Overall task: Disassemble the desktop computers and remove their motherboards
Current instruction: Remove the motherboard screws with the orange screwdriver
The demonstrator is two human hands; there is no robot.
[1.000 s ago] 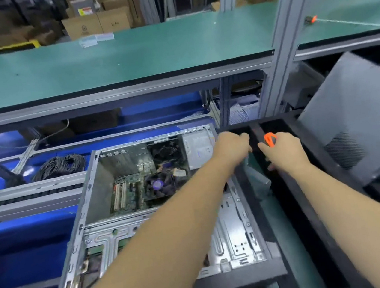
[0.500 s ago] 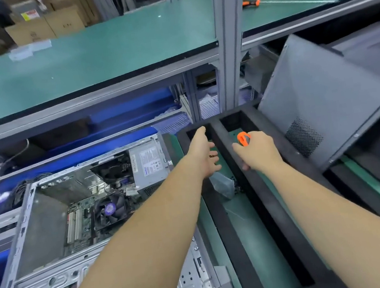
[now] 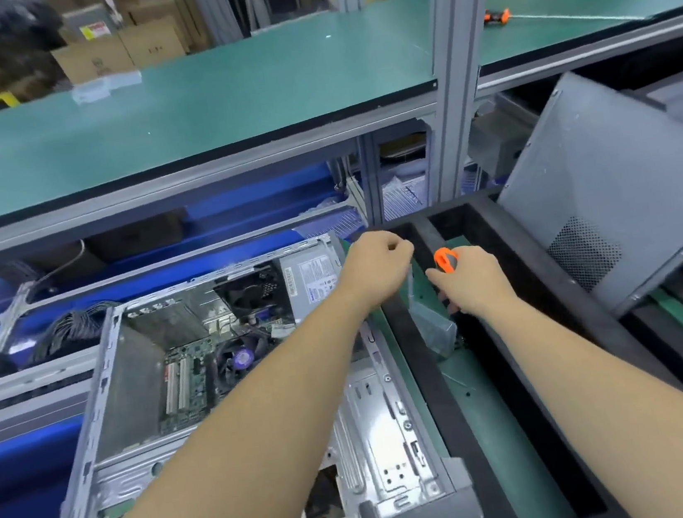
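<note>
- Lying on its side near the front left of the desk (image 3: 504,454), an opened desktop computer case (image 3: 235,386) shows its insides from above.
- The motherboard (image 3: 191,387) sits flat against the case floor, toward the far end, with a fan (image 3: 242,356) on it and a power supply (image 3: 316,281) at the far right corner.
- It looks thin, stiff and fragile; judged best lifted by its bare edges, not by the fan or slots.
- The steel case looks heavy, rigid and sharp-edged.
- The left hand (image 3: 376,269) hovers over the case's far right corner, fingers curled; whether it pinches anything I cannot tell.
- The right hand (image 3: 471,281) grasps an orange-handled tool (image 3: 445,259) over a black tray (image 3: 519,366) beside the case.
- A small clear plastic box (image 3: 433,325) rests in the tray.
- A grey side panel (image 3: 612,188) leans at the desk's right edge.
</note>
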